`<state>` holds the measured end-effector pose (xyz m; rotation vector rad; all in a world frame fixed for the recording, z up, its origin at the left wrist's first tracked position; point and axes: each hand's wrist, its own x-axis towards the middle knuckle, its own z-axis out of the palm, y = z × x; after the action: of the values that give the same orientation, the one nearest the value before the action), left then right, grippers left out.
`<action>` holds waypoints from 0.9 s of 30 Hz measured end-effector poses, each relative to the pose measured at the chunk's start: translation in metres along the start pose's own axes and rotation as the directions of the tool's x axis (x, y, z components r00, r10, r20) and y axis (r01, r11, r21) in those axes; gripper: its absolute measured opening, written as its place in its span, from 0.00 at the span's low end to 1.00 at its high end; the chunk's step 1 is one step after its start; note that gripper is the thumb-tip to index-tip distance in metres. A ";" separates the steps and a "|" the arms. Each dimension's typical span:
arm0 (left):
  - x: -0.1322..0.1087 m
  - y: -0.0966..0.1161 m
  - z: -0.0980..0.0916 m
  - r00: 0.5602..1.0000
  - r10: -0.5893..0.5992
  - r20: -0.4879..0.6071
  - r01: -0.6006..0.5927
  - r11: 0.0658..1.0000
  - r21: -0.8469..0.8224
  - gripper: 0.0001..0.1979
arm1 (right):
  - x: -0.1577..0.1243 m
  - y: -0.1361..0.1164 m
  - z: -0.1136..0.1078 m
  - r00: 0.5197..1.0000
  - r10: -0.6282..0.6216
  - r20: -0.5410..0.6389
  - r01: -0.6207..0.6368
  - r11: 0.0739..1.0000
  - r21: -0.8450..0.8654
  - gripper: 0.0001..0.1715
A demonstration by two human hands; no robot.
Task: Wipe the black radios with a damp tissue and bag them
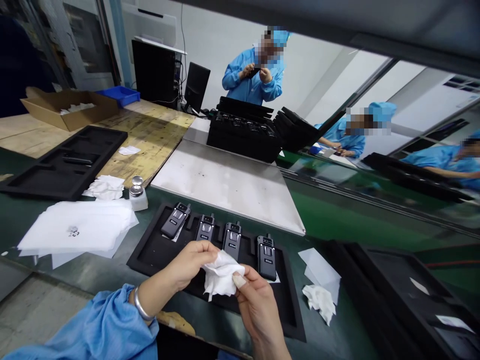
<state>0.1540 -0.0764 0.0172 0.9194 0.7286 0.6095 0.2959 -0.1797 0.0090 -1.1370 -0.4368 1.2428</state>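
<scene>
A crumpled white wipe (221,272) is stretched between my two hands above a black foam tray (157,250). My left hand (195,265) pinches its upper left part, and my right hand (257,300) grips its right side between thumb and fingers. Several black handheld radios marked "Riton" lie in the tray. One radio (174,221) is at the left end, another radio (266,257) at the right end, and the radios (231,239) between are partly hidden behind my hands and the wipe.
White sheets (75,227), a pump bottle (138,197) and crumpled wipes (105,187) sit left. More foam trays (405,290) stand right, near a used wipe (320,302). Beyond the metal plate (232,180) is a stack of radio trays (243,137). Co-workers (255,75) in blue are behind.
</scene>
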 end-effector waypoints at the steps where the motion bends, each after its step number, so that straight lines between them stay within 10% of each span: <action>1: 0.001 -0.001 0.001 1.000 -0.013 -0.013 0.013 1.000 -0.020 0.12 | -0.001 0.000 -0.001 1.000 0.017 0.024 -0.017 1.000 0.013 0.18; 11: -0.003 -0.005 0.009 0.999 -0.049 -0.010 0.049 0.999 -0.007 0.20 | -0.004 0.000 -0.022 0.992 0.029 0.121 -0.038 0.997 0.073 0.15; 18: -0.017 -0.004 0.005 0.979 0.124 0.160 -0.115 0.991 -0.062 0.50 | -0.005 0.001 -0.028 0.992 -0.060 0.108 0.045 0.990 0.137 0.17; 27: -0.042 -0.004 0.004 0.867 0.483 0.122 -0.488 0.773 0.406 0.47 | -0.009 0.000 -0.015 0.978 -0.207 -0.011 0.208 0.977 0.051 0.19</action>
<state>0.1324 -0.1113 0.0281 1.5476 0.6217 0.9220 0.3046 -0.1940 0.0056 -1.0235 -0.5032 1.0620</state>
